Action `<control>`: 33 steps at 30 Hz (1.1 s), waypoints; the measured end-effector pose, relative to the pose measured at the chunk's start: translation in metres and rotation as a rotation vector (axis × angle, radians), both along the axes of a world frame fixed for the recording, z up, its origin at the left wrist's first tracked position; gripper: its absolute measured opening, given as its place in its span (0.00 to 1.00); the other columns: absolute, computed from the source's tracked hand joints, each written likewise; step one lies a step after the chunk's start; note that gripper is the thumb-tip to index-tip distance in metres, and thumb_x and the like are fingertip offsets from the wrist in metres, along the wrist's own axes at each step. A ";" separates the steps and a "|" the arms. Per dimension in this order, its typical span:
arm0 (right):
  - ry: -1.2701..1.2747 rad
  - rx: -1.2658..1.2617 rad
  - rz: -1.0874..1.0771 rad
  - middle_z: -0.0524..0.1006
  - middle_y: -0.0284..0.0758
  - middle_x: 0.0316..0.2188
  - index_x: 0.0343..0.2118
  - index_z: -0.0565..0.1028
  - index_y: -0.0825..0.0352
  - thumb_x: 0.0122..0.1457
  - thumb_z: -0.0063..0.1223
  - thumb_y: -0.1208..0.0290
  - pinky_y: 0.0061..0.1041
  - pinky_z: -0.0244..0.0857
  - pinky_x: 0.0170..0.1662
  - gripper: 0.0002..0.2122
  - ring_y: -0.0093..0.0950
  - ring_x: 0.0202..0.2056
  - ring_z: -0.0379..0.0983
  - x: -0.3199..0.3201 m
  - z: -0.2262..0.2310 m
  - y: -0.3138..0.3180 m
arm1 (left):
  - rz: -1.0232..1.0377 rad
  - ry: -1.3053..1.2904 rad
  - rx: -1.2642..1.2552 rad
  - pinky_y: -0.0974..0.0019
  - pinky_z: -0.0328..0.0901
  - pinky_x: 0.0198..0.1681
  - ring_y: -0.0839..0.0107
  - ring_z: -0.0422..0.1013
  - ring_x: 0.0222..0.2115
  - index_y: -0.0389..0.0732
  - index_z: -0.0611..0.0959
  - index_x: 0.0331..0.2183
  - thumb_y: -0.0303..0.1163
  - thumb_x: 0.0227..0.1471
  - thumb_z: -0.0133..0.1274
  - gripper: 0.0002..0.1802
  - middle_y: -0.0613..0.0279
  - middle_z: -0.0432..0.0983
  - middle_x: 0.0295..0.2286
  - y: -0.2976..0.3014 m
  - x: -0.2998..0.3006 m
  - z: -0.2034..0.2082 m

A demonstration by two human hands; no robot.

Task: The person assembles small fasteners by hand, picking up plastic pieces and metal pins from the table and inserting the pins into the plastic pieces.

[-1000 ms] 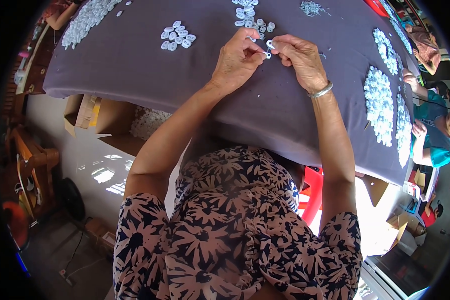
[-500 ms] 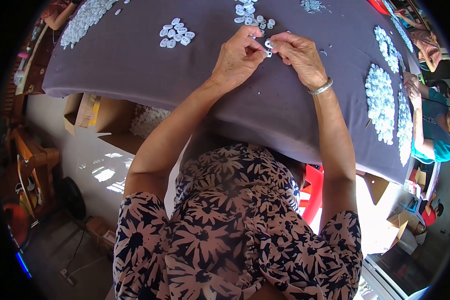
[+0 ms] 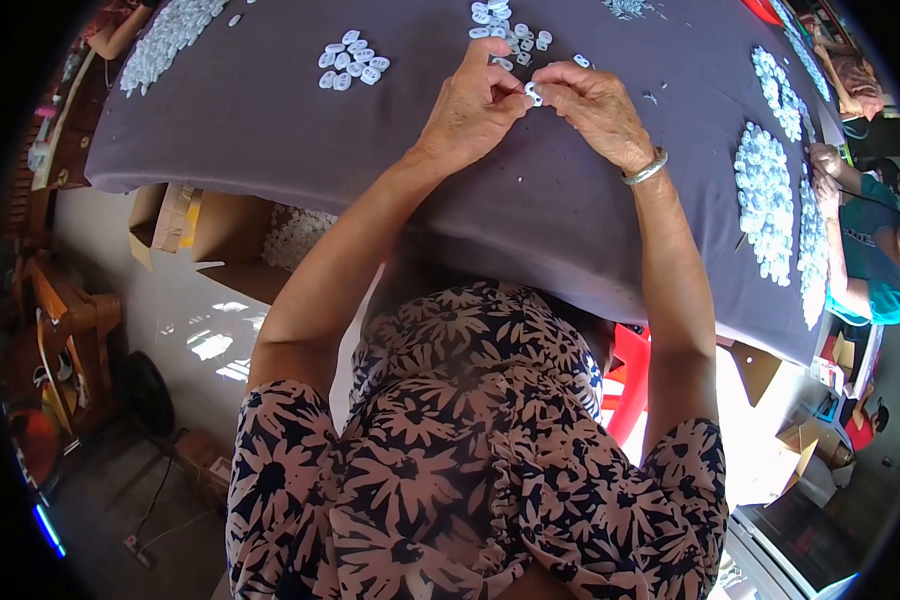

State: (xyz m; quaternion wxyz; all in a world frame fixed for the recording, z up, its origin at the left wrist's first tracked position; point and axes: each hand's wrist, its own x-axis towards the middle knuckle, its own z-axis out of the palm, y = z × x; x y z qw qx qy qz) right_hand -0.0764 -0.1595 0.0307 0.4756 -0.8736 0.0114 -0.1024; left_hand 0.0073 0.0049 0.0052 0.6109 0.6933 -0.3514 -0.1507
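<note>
My left hand (image 3: 473, 112) and my right hand (image 3: 598, 112) meet over the dark cloth. Between their fingertips is a small white plastic piece (image 3: 533, 94), pinched from both sides; the fingers partly cover it. The index finger of my left hand is raised away from the pinch. Just beyond the hands lies a loose group of small white and greyish oval pieces (image 3: 492, 15). One white oval piece (image 3: 582, 61) rests on the cloth behind my right hand. Further left sits a cluster of white oval pieces with dark marks (image 3: 352, 62).
Large piles of white pieces lie at the far left (image 3: 175, 40) and on the right (image 3: 765, 200). Thin metallic bits (image 3: 627, 8) are heaped at the far edge. Under the cloth stands an open cardboard box (image 3: 225, 235). A person in teal (image 3: 875, 250) works at the right.
Two separate white pieces, one at each hand's fingertips, are now together in one spot between them. My left index finger has lifted. A white piece now shows behind my right hand.
</note>
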 end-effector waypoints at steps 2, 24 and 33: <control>0.034 -0.050 0.001 0.72 0.26 0.24 0.38 0.76 0.68 0.57 0.51 0.70 0.17 0.62 0.30 0.09 0.17 0.24 0.64 0.001 0.003 0.002 | -0.013 -0.020 0.033 0.68 0.67 0.35 0.70 0.73 0.28 0.34 0.63 0.48 0.25 0.45 0.55 0.28 0.58 0.77 0.26 0.002 0.000 0.003; -0.336 -0.454 0.079 0.68 0.31 0.24 0.38 0.73 0.66 0.43 0.63 0.75 0.23 0.62 0.25 0.17 0.23 0.19 0.63 -0.005 0.009 0.011 | -0.034 -0.082 0.033 0.70 0.68 0.35 0.72 0.73 0.30 0.33 0.67 0.46 0.26 0.45 0.57 0.26 0.56 0.77 0.28 0.003 0.003 0.002; -0.313 -0.522 0.128 0.71 0.36 0.28 0.37 0.72 0.67 0.48 0.60 0.70 0.32 0.68 0.31 0.14 0.36 0.28 0.71 -0.006 0.003 0.012 | -0.134 0.031 -0.010 0.71 0.68 0.35 0.74 0.73 0.29 0.36 0.69 0.46 0.26 0.49 0.55 0.22 0.57 0.76 0.29 0.007 0.004 0.010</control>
